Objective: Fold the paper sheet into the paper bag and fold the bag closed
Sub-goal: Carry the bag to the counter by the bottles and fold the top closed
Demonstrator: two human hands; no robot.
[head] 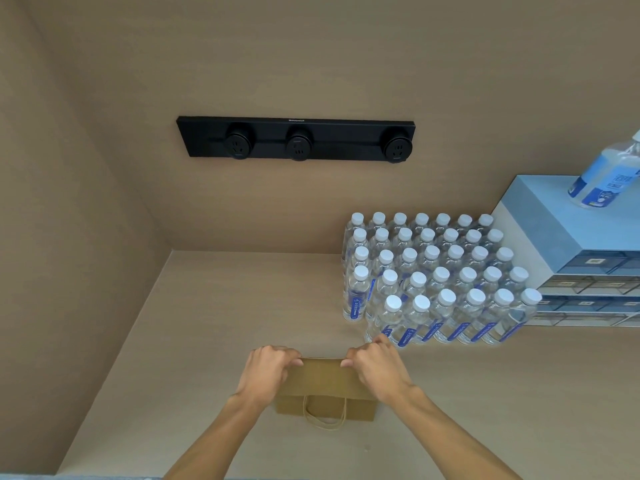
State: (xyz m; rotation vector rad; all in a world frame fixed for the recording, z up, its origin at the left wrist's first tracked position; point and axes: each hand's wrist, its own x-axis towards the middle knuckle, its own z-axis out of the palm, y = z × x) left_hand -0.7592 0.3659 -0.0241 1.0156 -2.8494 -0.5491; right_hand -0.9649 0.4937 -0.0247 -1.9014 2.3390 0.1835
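Bag (325,382) of brown paper lies flat on the beige surface (207,323) at 6 o'clock in the view, its twisted paper handle (325,415) trailing off the near edge. Left hand (268,370) grips the far left corner of the bag, fingers (294,361) curled closed over the top edge. Right hand (375,367) grips the far right corner likewise, fingers closed on the same edge. Paper sheet is not visible. Block of clear water bottles (440,278) with white caps stands at 3 o'clock, near the right hand. Blue drawer unit (568,237) sits just beside the bottles at 2 o'clock, with a spray bottle (606,174) on top. Black socket strip (296,138) is fixed to the wall at 12 o'clock.
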